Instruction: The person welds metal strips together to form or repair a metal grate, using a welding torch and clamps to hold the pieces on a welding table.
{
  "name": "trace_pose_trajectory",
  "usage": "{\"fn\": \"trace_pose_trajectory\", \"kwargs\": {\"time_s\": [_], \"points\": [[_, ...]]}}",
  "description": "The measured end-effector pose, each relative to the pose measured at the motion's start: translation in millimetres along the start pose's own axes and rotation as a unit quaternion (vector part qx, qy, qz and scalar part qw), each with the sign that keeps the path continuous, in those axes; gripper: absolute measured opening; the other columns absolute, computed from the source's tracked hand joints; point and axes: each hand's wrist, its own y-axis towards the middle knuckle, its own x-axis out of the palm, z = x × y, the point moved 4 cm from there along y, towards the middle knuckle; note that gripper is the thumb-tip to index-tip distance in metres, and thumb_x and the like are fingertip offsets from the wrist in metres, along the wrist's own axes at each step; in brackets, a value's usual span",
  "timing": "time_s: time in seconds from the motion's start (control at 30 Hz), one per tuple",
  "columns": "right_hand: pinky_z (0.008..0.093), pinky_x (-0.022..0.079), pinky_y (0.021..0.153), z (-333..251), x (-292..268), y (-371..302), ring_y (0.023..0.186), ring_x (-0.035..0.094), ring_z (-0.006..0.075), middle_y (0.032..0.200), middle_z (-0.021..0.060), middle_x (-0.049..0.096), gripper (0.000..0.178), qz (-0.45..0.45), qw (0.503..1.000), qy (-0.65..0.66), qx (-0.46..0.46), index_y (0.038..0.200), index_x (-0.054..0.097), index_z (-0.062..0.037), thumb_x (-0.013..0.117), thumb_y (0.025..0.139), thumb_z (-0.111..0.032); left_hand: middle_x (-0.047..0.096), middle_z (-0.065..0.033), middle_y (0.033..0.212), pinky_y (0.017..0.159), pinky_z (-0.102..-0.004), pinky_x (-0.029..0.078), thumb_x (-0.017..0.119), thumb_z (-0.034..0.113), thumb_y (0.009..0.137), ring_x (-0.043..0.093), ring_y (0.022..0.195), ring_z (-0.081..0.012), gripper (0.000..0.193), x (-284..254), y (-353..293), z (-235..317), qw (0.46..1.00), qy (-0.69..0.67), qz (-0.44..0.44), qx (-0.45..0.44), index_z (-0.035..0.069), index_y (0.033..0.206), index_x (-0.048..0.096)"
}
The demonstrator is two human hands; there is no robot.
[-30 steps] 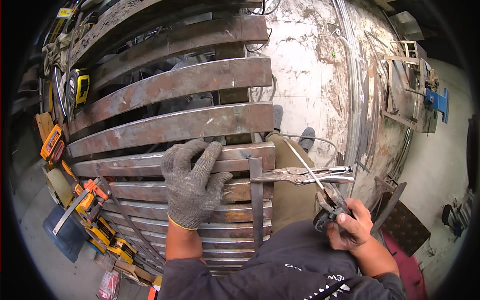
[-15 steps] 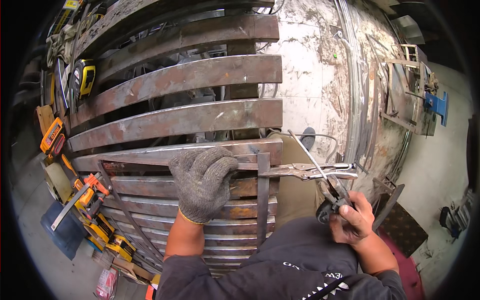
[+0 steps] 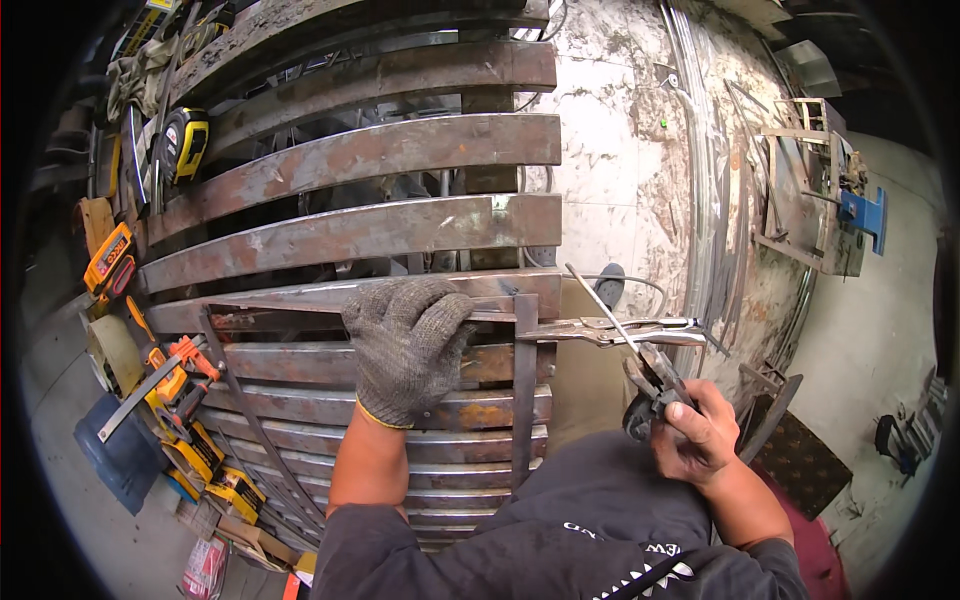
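Observation:
My left hand (image 3: 408, 350), in a grey knit glove, curls its fingers over the far bar of a flat steel frame (image 3: 525, 410). The frame lies across a bench of rusty steel bars (image 3: 400, 220). Locking pliers (image 3: 640, 333) grip the frame's far right corner, their handles sticking out to the right. My bare right hand (image 3: 698, 435) is closed around a welding electrode holder (image 3: 655, 390). A thin welding rod (image 3: 603, 308) juts from its jaws up and to the left, passing over the pliers in this view. The rod's tip looks apart from the frame.
Along the bench's left side are a tape measure (image 3: 183, 145), an orange-handled bar clamp (image 3: 150, 385) and several yellow tools. A blue chair seat (image 3: 120, 455) is beyond them. Lengths of metal stock (image 3: 705, 160) lie on the stained floor at right, near a stand with a blue vise (image 3: 862, 218).
My right hand, with the electrode holder and rod, has shifted slightly left. The view has tilted a little. My left hand keeps its place on the frame.

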Motion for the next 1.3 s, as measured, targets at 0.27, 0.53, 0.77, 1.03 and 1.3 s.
{"fn": "trace_pose_trajectory", "kwargs": {"time_s": [0.27, 0.53, 0.77, 1.03, 1.3], "points": [[0.0322, 0.054, 0.057, 11.9, -51.9, 41.9, 0.067, 0.067, 0.0285, 0.102, 0.0224, 0.070, 0.073, 0.061, 0.992, -0.057, -0.096, 0.138, 0.071, -0.0170, 0.075, 0.072, 0.014, 0.069, -0.0056, 0.102, 0.091, -0.0507, 0.045, 0.082, 0.018, 0.075, 0.063, 0.094, -0.0316, 0.036, -5.0, 11.7, 3.8, 0.997, 0.072, 0.025, -0.004, 0.017, 0.110, 0.078], [0.0351, 0.056, 0.064, -12.5, -90.0, 87.3, 0.074, 0.068, 0.0321, 0.094, 0.0200, 0.071, 0.069, 0.100, 0.973, -0.043, -0.203, 0.140, 0.066, -0.0091, 0.071, 0.077, 0.019, 0.065, -0.0049, 0.097, 0.078, -0.0493, 0.050, 0.079, 0.026, 0.082, 0.065, 0.091, -0.0319, 0.036, 1.1, 11.5, 10.8, 0.996, 0.068, -0.048, 0.029, 0.019, 0.117, 0.076], [0.0351, 0.057, 0.064, -22.4, -107.7, 76.0, 0.075, 0.069, 0.0314, 0.099, 0.0212, 0.072, 0.061, 0.084, 0.969, -0.040, -0.229, 0.135, 0.069, -0.0101, 0.074, 0.081, 0.016, 0.065, -0.0074, 0.100, 0.082, -0.0494, 0.050, 0.079, 0.034, 0.088, 0.064, 0.091, -0.0323, 0.051, 2.8, 4.6, 12.4, 0.996, 0.083, -0.013, 0.039, 0.020, 0.137, 0.071], [0.0362, 0.057, 0.065, -26.8, -109.5, 37.3, 0.075, 0.070, 0.0331, 0.098, 0.0208, 0.072, 0.063, 0.145, 0.964, -0.068, -0.212, 0.139, 0.068, -0.0091, 0.071, 0.083, 0.018, 0.064, -0.0085, 0.103, 0.083, -0.0493, 0.050, 0.079, 0.038, 0.089, 0.063, 0.095, -0.0330, 0.052, 2.6, 11.2, 15.1, 0.992, 0.089, -0.051, 0.067, 0.020, 0.138, 0.070], [0.0364, 0.057, 0.065, -38.7, -98.8, -5.5, 0.075, 0.069, 0.0333, 0.098, 0.0203, 0.072, 0.058, 0.171, 0.964, -0.102, -0.175, 0.137, 0.068, -0.0072, 0.073, 0.085, 0.016, 0.067, -0.0045, 0.110, 0.098, -0.0514, 0.041, 0.082, 0.038, 0.085, 0.060, 0.110, -0.0298, 0.050, 8.9, 7.2, 13.6, 0.993, 0.096, 0.012, 0.063, 0.021, 0.132, 0.076]]}}
